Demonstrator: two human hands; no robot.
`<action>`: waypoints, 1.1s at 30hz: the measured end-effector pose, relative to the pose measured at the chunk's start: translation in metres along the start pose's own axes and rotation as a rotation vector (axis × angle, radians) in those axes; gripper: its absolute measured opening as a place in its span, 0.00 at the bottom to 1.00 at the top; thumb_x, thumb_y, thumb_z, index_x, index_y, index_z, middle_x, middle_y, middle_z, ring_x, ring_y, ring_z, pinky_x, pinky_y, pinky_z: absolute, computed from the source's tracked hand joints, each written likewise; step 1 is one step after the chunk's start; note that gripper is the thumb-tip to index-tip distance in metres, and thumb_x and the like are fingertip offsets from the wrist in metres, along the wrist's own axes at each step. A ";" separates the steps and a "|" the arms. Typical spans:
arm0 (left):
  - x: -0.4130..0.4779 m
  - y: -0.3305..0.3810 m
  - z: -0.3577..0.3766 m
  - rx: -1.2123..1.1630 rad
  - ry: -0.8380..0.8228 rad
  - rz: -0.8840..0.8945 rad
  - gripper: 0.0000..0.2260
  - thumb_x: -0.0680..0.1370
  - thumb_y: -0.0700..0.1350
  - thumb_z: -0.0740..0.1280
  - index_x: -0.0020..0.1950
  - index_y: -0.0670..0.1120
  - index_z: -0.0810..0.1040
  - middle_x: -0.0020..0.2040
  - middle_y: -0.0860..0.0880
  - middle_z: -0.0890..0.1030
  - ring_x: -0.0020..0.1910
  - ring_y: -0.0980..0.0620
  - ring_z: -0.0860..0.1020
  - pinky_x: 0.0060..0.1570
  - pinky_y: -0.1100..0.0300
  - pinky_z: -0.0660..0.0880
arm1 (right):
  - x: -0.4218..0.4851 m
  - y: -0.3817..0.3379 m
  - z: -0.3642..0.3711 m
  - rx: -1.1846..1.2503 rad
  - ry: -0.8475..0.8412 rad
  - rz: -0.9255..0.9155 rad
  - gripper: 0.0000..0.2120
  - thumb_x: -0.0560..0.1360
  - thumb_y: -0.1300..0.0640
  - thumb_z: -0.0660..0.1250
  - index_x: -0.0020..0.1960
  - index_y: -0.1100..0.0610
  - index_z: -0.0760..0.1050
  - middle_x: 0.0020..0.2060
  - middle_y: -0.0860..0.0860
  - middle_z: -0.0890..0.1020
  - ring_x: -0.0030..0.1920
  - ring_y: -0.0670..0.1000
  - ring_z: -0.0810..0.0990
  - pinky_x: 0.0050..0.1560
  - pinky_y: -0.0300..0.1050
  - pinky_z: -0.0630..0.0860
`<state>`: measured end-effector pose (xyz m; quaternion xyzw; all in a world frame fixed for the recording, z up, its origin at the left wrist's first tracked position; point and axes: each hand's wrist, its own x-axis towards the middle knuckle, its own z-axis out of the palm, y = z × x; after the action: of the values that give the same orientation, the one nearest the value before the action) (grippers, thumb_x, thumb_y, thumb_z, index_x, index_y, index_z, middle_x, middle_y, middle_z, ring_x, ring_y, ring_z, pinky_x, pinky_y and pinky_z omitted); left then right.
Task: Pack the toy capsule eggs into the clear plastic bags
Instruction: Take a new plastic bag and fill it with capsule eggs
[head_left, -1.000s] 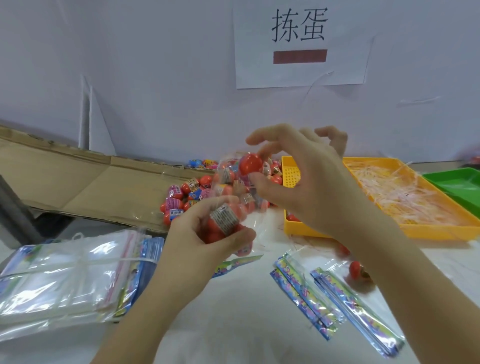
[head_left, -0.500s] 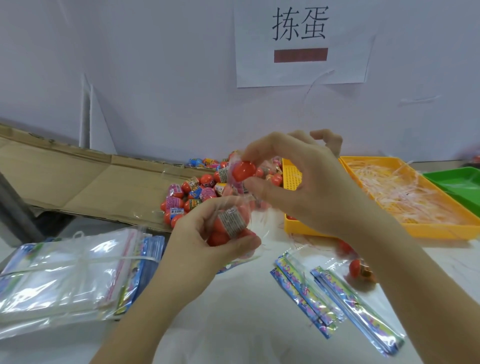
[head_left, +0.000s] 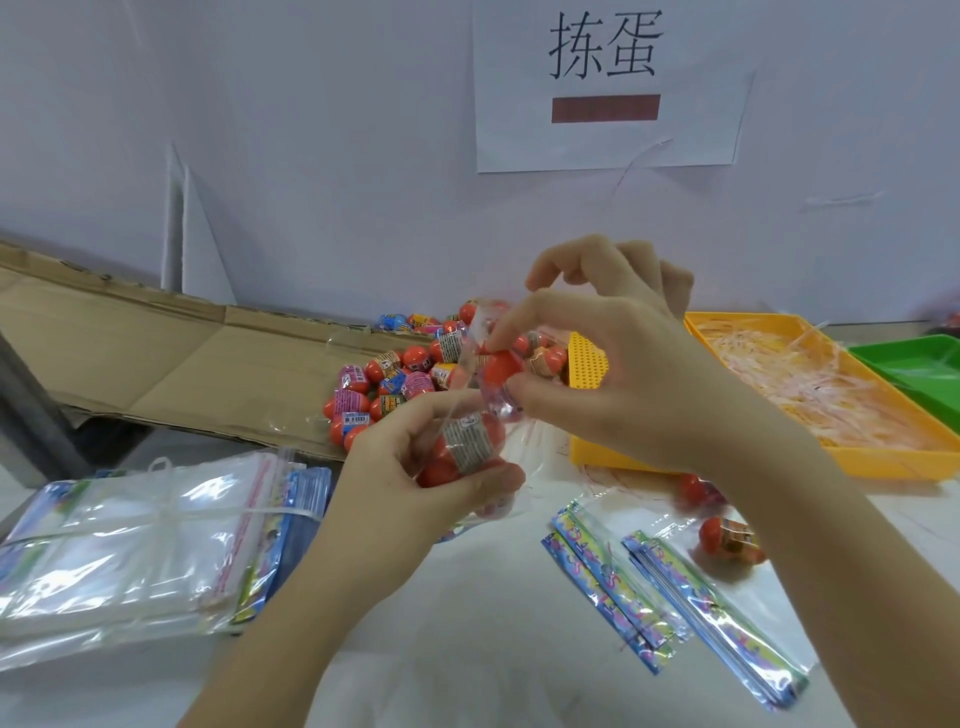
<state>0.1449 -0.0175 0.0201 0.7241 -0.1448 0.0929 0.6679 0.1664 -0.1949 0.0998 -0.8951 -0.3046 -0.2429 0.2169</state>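
Our left hand curls its fingers round the belly of the clear plastic bag, bunching the packed eggs low so the mouth gapes upward; our right hand pinches one red capsule egg at that mouth, ready, we judge, to drop it in; the loose pile lies on the worktop just behind

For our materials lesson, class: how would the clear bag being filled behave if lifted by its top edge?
Probably floppy: the clear bag crumples around the eggs gripped in the left hand. Likely slippery, given its glossy glare. It may sag bottom-heavy, as the eggs sit low while the right hand pinches another egg at its mouth.
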 end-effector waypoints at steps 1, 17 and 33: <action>0.000 0.000 0.000 -0.006 0.001 -0.007 0.19 0.60 0.48 0.78 0.50 0.56 0.82 0.35 0.59 0.84 0.30 0.63 0.79 0.31 0.70 0.76 | 0.000 0.000 0.000 0.011 -0.026 0.017 0.05 0.68 0.44 0.66 0.44 0.37 0.76 0.52 0.40 0.67 0.57 0.43 0.61 0.62 0.43 0.48; 0.002 0.005 -0.001 -0.177 0.137 -0.051 0.22 0.56 0.54 0.82 0.49 0.62 0.84 0.42 0.50 0.86 0.38 0.52 0.85 0.32 0.63 0.79 | 0.002 0.004 -0.004 0.492 -0.034 0.154 0.31 0.63 0.31 0.67 0.65 0.32 0.66 0.62 0.40 0.69 0.58 0.36 0.73 0.55 0.38 0.74; 0.004 0.009 -0.003 -0.364 0.423 0.005 0.09 0.72 0.48 0.68 0.39 0.50 0.87 0.36 0.50 0.86 0.34 0.58 0.83 0.32 0.66 0.78 | 0.004 -0.005 0.030 1.121 -0.057 0.548 0.11 0.63 0.48 0.73 0.36 0.54 0.78 0.31 0.50 0.83 0.28 0.48 0.79 0.25 0.40 0.75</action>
<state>0.1459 -0.0157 0.0306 0.5562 -0.0182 0.2160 0.8023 0.1754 -0.1737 0.0801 -0.6967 -0.1508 0.0422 0.7001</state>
